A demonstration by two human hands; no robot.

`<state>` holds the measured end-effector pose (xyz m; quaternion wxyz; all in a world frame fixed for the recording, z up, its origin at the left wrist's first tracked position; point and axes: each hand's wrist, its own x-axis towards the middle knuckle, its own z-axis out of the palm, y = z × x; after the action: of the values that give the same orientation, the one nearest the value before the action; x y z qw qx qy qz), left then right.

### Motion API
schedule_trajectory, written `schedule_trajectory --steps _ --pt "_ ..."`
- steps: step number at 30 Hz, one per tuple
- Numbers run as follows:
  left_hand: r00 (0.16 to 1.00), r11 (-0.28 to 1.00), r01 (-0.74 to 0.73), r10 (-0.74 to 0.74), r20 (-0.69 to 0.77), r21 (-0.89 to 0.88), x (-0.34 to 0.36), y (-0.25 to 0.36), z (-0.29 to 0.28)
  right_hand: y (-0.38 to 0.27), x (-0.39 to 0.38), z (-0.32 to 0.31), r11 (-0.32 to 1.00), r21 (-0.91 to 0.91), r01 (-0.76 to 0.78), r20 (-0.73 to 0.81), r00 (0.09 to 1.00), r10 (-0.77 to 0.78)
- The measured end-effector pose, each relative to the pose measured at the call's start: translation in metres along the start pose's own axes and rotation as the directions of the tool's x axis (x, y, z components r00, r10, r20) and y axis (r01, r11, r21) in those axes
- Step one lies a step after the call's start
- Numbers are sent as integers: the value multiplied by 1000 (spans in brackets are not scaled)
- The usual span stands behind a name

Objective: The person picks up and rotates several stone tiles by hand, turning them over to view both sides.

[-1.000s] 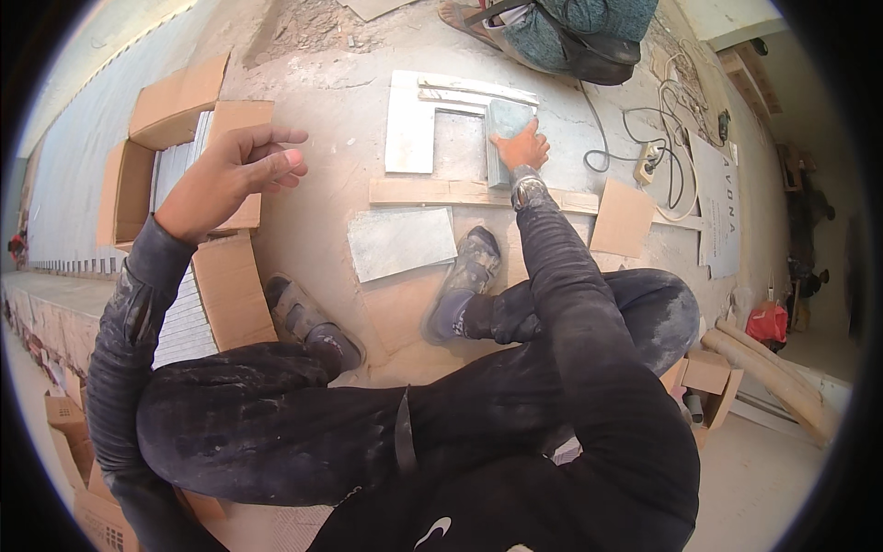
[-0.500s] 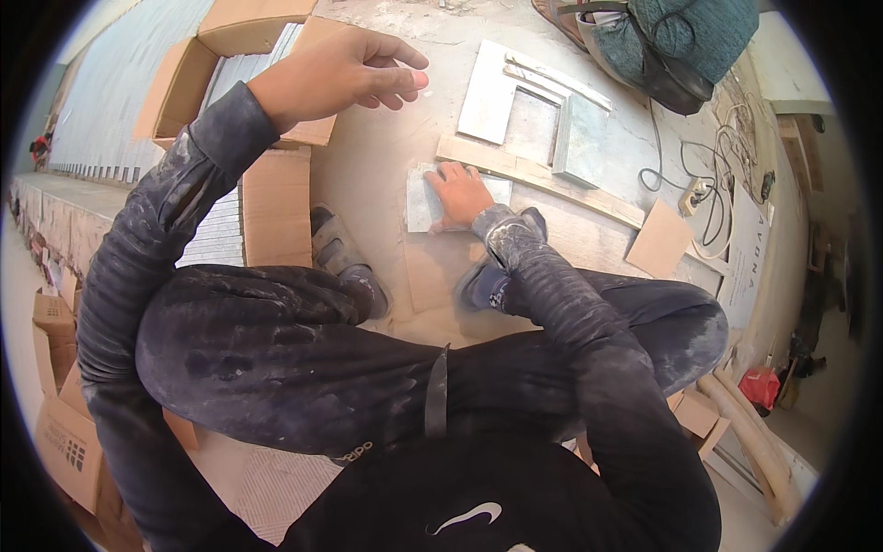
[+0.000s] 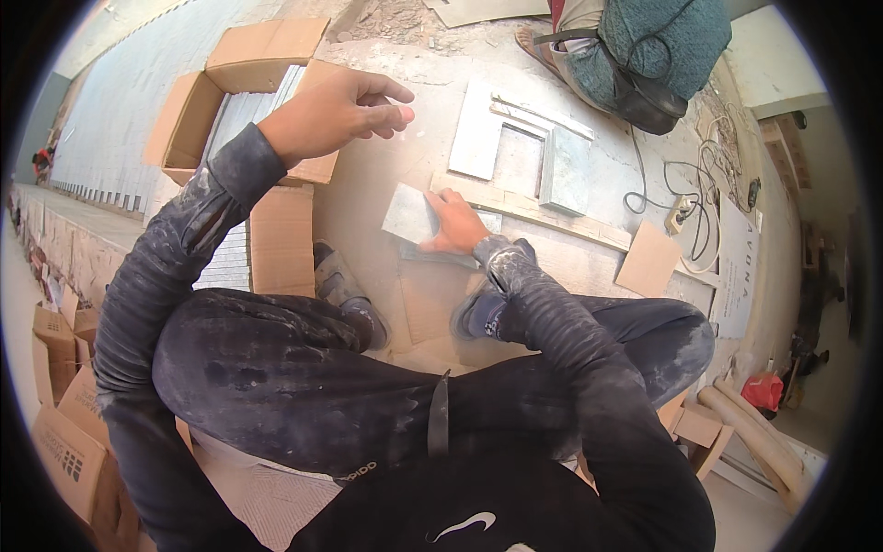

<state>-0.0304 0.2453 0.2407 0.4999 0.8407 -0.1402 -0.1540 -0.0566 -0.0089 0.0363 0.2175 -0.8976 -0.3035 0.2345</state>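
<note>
My right hand (image 3: 457,223) grips a grey tile (image 3: 403,212) by its right part, thumb on the near side. The tile is tilted and sticks out leftward over another grey tile (image 3: 494,222) that lies beneath, in front of my feet. My left hand (image 3: 333,115) hovers empty, fingers loosely apart, by an open cardboard box (image 3: 267,44) at the left. Inside that box, several grey tiles (image 3: 237,124) stand on edge. Beyond my right hand lies a wooden strip (image 3: 552,212), with a white board (image 3: 473,133) and another grey tile (image 3: 565,173) behind it.
A power strip (image 3: 679,213) with tangled cables lies at the right, near a square brown piece (image 3: 648,259). At the far right of the work spot, a person's leg (image 3: 578,69) and a teal cloth (image 3: 667,46) show. More cardboard boxes (image 3: 69,451) stand at the lower left.
My right hand has closed on the upper tile and shifted it leftward, tilting it and baring the tile beneath. My left hand stays raised and empty. The view has shifted slightly.
</note>
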Motion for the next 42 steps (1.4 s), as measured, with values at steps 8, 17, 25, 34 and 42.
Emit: schedule_trajectory --steps 8,17,25,34,42 --pt "936 976 -80 145 -322 205 3 0 -15 -52 33 -98 333 937 105 -76 992 -98" --pt "934 992 -56 91 -347 109 7 18 -17 -110 16 -136 -481 851 210 -369 891 -263" --pt "918 966 -244 202 -342 -84 5 42 -16 -104 9 -139 -563 805 188 -414 858 -304" --pt "909 953 -279 223 -353 -116 1 51 -19 -99 7 -142 -706 709 3 -406 819 -404" --pt "919 950 -283 229 -320 -132 0 48 -25 -95 4 -146 -760 617 -204 -409 743 -531"
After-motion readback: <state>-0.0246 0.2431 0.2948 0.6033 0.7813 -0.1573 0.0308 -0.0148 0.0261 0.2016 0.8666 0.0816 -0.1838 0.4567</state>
